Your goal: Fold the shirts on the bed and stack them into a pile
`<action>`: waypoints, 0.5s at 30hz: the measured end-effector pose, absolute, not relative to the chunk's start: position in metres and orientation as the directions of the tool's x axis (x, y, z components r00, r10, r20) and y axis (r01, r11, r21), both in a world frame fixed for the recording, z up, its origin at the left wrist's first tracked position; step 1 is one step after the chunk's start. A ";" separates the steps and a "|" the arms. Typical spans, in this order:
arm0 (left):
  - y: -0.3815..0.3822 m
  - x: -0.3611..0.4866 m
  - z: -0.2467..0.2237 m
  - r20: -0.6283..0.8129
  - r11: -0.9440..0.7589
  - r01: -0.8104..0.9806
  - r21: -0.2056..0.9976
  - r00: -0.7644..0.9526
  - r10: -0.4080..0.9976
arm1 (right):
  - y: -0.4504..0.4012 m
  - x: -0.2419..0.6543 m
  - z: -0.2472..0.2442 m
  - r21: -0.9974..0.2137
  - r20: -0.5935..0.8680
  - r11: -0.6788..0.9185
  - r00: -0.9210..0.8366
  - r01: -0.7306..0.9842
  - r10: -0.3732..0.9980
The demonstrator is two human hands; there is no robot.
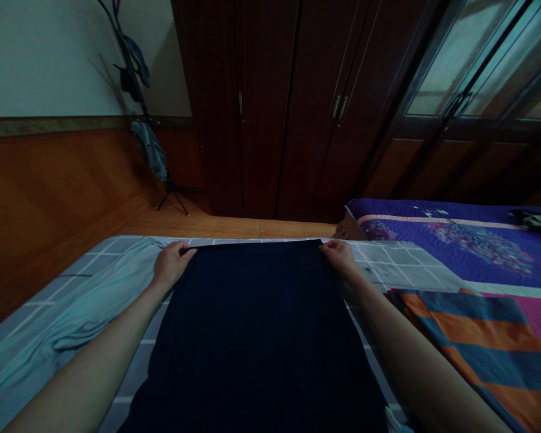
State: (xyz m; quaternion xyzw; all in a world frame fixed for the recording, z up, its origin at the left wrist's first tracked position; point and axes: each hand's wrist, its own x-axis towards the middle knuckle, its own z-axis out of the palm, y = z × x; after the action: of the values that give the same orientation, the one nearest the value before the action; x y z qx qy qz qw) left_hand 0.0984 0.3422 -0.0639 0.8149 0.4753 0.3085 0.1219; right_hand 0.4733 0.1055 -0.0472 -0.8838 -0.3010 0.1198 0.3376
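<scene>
A dark navy cloth (256, 331) is spread over the grey checked bedding (388, 261), its far edge pulled straight between my two hands. My left hand (174, 261) pinches the far left corner. At the far right corner, my right hand (340, 255) is closed on the same cloth, thumb and fingers together. The near end of the cloth runs out of the bottom of the view. Beside my left forearm lies a crumpled light-blue cloth (90, 307).
An orange and blue striped cloth (491, 337) lies right of my right forearm. Beyond it is a purple floral mattress (455, 240). A dark wooden wardrobe (270, 120) stands ahead. At the back left is a stand (169, 186) with hanging items.
</scene>
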 end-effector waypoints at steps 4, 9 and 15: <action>0.341 0.099 -0.063 0.367 -0.493 0.738 0.461 0.348 0.863 | 0.112 0.473 -0.045 -0.622 0.079 -0.582 0.782 0.524 0.619; 0.344 0.094 -0.054 0.286 -0.459 0.764 0.454 0.363 0.887 | 0.112 0.473 -0.039 -0.634 0.093 -0.563 0.775 0.530 0.625; 0.339 0.087 -0.036 0.175 -0.434 0.801 0.413 0.397 0.901 | 0.102 0.474 -0.026 -0.744 -0.171 -0.545 0.677 0.388 0.716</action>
State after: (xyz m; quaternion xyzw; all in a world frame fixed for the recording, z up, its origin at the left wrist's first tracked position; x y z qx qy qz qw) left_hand 0.0867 0.3394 -0.0356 0.8253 0.5155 0.1886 0.1322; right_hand 0.4736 0.1023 -0.0261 -0.8467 -0.3259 0.2351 0.3486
